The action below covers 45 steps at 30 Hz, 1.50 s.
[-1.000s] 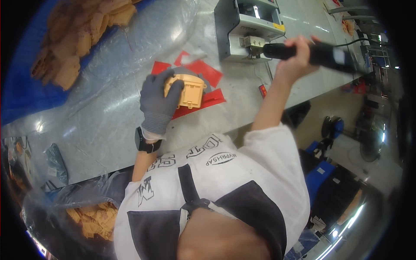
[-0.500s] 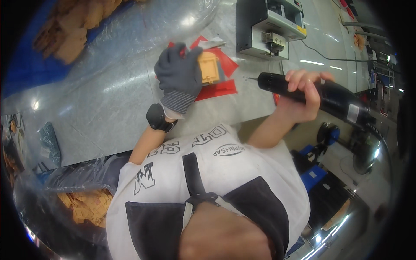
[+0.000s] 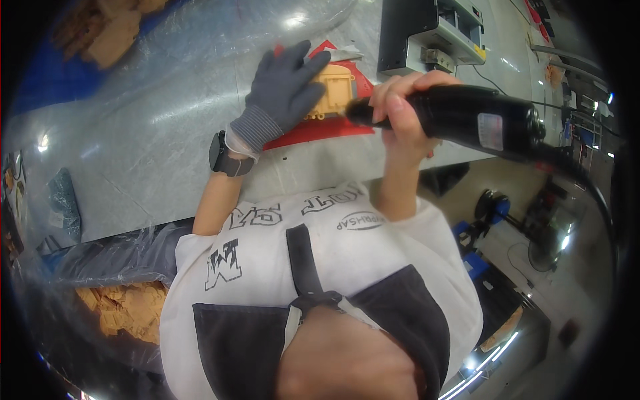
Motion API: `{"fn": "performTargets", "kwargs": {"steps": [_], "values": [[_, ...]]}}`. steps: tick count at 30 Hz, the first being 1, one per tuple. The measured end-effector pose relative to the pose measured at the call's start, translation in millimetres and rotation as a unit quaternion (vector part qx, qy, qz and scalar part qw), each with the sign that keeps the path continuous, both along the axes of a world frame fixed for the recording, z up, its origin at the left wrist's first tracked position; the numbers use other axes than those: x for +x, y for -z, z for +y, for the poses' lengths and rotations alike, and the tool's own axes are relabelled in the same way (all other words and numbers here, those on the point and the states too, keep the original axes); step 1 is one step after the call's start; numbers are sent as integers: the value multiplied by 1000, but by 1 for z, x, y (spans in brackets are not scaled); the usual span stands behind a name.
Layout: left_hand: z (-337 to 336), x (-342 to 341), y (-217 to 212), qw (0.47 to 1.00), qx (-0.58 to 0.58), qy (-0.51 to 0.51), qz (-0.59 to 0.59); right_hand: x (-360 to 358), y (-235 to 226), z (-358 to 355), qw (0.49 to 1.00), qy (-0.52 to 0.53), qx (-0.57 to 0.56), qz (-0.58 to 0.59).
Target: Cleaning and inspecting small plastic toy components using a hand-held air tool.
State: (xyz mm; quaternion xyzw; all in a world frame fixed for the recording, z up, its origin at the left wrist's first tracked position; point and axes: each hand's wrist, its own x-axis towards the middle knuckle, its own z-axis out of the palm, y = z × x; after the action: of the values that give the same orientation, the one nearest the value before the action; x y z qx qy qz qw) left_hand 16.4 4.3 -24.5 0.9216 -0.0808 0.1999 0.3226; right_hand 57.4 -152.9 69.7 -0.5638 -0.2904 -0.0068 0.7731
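In a dark grey knitted glove, my left hand (image 3: 283, 87) lies with spread fingers over the left side of a yellow-orange plastic housing (image 3: 339, 83). The housing rests on red sheet material (image 3: 327, 132) on the grey table. My right hand (image 3: 403, 110), bare, is wrapped round a black electric screwdriver (image 3: 467, 113), which lies almost level with its nose pointing left. That nose reaches the lower right edge of the housing. Its bit is blurred, and I cannot tell whether it touches.
A black-and-white boxy machine (image 3: 427, 33) stands behind my right hand. Clear plastic sheeting (image 3: 267, 30) covers the table's far left, near orange pieces (image 3: 110, 37) on blue. A bag of orange parts (image 3: 127, 310) sits lower left. The screwdriver's cable (image 3: 593, 183) hangs at right.
My right hand has brought the screwdriver leftward to the housing. The fingers of my left hand have spread and straightened over the housing's left side.
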Motion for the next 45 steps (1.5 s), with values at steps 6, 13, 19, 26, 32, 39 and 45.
{"fn": "performTargets", "kwargs": {"steps": [6, 13, 19, 26, 32, 39, 45], "values": [[0, -3, -3, 998, -62, 11, 18, 1, 5, 1, 997, -14, -59, -46], [-4, -2, -2, 999, -53, -7, 5, 2, 3, 10, 999, -29, -13, 25], [-9, 7, -18, 996, 81, -44, -9, 0, 6, 1, 999, -31, 13, -3], [-16, 50, -67, 969, 177, -93, -143, -31, -29, -5, 990, -130, -12, 45], [-34, 86, -75, 923, 324, 25, -208, -39, -8, 19, 980, -138, 15, 144], [-31, 98, -74, 913, 334, 33, -231, -51, -3, 11, 976, -95, 8, 198], [-36, 99, -65, 902, 312, 29, -299, -41, 5, 11, 988, -50, -12, 148]]}}
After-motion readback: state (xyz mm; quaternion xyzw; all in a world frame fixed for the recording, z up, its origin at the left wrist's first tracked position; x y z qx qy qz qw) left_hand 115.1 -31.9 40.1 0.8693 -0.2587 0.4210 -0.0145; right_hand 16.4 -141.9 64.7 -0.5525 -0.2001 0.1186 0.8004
